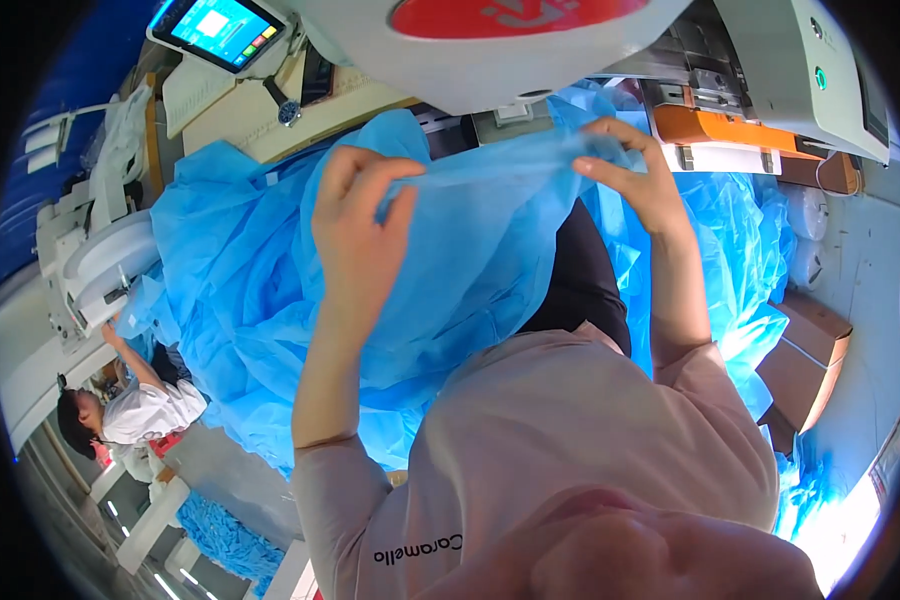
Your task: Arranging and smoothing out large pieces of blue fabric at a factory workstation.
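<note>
A thin, see-through light-blue fabric sheet (480,230) is stretched between my hands, its upper edge drawn nearly straight. My left hand (358,225) pinches one end of that edge between thumb and fingers. At the other end, my right hand (645,180) grips the edge with thumb and forefinger, slightly blurred. Below the edge the sheet drapes over my lap and merges with a large crumpled heap of blue fabric (235,260) on the left. Both hands are held in front of a white machine head (490,65) with a red panel.
A lit control screen (215,28) and a wristwatch (288,110) are at the upper left. An orange-fronted machine part (715,127) sits at the right. More blue fabric (725,260) hangs beside a cardboard box (810,355). A co-worker (155,410) works far left.
</note>
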The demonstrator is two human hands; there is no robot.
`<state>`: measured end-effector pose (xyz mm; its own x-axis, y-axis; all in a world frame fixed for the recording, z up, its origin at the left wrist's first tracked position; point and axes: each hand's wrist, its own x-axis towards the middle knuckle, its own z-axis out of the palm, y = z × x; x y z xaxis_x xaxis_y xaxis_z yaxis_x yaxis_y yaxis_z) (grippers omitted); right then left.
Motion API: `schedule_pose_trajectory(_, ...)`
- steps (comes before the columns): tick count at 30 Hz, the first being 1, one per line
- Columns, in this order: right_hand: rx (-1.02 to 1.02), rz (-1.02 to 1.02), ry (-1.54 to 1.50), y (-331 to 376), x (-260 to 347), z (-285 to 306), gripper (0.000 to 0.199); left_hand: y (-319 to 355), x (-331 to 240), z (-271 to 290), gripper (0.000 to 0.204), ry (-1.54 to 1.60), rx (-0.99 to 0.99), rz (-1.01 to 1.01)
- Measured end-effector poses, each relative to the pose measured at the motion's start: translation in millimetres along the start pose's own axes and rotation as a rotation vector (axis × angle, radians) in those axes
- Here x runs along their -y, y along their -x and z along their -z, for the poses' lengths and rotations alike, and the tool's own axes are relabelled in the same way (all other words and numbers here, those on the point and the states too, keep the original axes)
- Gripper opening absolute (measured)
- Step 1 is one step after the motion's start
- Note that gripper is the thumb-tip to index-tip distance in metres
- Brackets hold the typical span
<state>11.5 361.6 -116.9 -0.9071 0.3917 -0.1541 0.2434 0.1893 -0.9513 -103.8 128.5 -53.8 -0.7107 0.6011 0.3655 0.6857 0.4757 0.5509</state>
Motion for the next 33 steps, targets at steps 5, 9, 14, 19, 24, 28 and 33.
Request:
schedule_pose_trajectory(5, -0.111, -0.061, -0.544, -12.5, -2.0, -29.6, 0.01, 3.4, 55.5, -34.2, 0.018, 0.073, -0.115, 0.026)
schedule_pose_trajectory(9, -0.418, 0.163, 0.026, -23.5, -0.4, -47.6, 0.015, 1.1, 71.7, -49.0, 0.019, 0.051, -0.228, -0.027)
schedule_pose_trajectory(14, -0.358, 0.113, -0.094, -29.0, -4.0, -39.5, 0.024, -1.6, 62.5, -5.9, 0.016, 0.109, -0.017, 0.165)
schedule_pose_trajectory(19, -0.511, 0.284, -0.148, -37.7, -4.9, -48.8, 0.015, 16.9, 59.6, 73.4, 0.015, 0.431, 0.628, 0.285)
schedule_pose_trajectory(24, -0.537, 0.269, 0.011, -44.0, 0.3, -48.0, 0.016, 18.9, 80.4, 67.8, 0.012, 0.38, 0.396, 0.448)
schedule_pose_trajectory(28, -0.586, 0.289, 0.046, -42.1, 3.1, -41.0, 0.017, 21.2, 95.6, 64.7, 0.012, 0.511, 0.25, 0.424)
schedule_pose_trajectory(33, -0.549, 0.285, 0.043, -40.4, 1.1, -37.9, 0.02, 45.2, 99.8, 113.5, 0.013, 0.296, 0.501, 0.397)
